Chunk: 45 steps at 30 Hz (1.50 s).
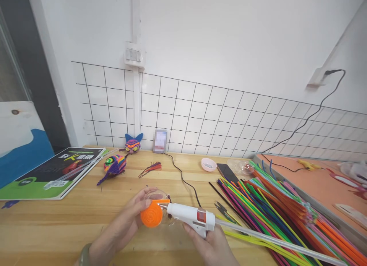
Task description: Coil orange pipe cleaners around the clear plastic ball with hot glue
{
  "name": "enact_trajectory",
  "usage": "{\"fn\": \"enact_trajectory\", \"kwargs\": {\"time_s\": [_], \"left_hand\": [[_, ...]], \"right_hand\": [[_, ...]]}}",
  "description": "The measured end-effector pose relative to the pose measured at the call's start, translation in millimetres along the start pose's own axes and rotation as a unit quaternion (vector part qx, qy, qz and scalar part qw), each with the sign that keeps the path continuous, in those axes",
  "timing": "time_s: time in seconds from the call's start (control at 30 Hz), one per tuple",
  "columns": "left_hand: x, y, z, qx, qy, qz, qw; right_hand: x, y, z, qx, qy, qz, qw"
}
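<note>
My left hand [129,220] is closed around a clear plastic ball with an orange spiral of pipe cleaner [151,215] on its front. My right hand [210,245] grips a white hot glue gun [192,216], a long glue stick trailing out of its back to the right. The gun's nozzle touches the upper right edge of the orange spiral. Both hands are low over the wooden table [86,216], near its front edge.
A large pile of coloured pipe cleaners [275,205] fills the right side. Scissors [222,210], a phone [226,172], a pink dish [208,164] and the gun's black cord [183,178] lie behind. Two pipe-cleaner figures [114,164] and a booklet [54,172] sit at left.
</note>
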<state>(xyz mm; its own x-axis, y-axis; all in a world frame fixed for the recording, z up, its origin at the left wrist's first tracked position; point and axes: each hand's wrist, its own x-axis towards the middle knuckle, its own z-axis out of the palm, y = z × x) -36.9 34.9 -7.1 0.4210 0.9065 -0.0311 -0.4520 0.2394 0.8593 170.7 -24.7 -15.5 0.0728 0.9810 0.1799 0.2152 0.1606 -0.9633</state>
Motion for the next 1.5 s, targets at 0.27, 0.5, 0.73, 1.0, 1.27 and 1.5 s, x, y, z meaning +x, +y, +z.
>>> {"fn": "enact_trajectory", "kwargs": {"time_s": [0.27,0.5,0.73,1.0,1.27,1.5], "left_hand": [[-0.5,2.0,-1.3,-0.008,0.012,-0.006,1.000],[0.2,-0.1,-0.5,0.000,0.019,-0.012,1.000],[-0.4,0.7,-0.5,-0.013,0.010,-0.013,1.000],[1.0,-1.5,-2.0,-0.012,0.008,-0.010,1.000],[-0.4,0.3,-1.2,-0.015,0.006,-0.016,1.000],[-1.1,-1.1,1.0,-0.012,0.008,-0.009,1.000]], "right_hand": [[-0.5,-4.1,1.5,0.052,0.003,-0.015,0.999],[0.6,3.6,0.5,0.045,0.005,-0.008,0.999],[-0.2,-2.9,1.3,0.051,-0.002,-0.014,0.999],[0.0,1.1,-1.6,0.029,0.001,-0.014,0.999],[-0.5,-0.2,0.8,0.059,0.012,-0.013,0.998],[0.2,1.6,-1.7,0.037,-0.004,-0.025,0.999]]}}
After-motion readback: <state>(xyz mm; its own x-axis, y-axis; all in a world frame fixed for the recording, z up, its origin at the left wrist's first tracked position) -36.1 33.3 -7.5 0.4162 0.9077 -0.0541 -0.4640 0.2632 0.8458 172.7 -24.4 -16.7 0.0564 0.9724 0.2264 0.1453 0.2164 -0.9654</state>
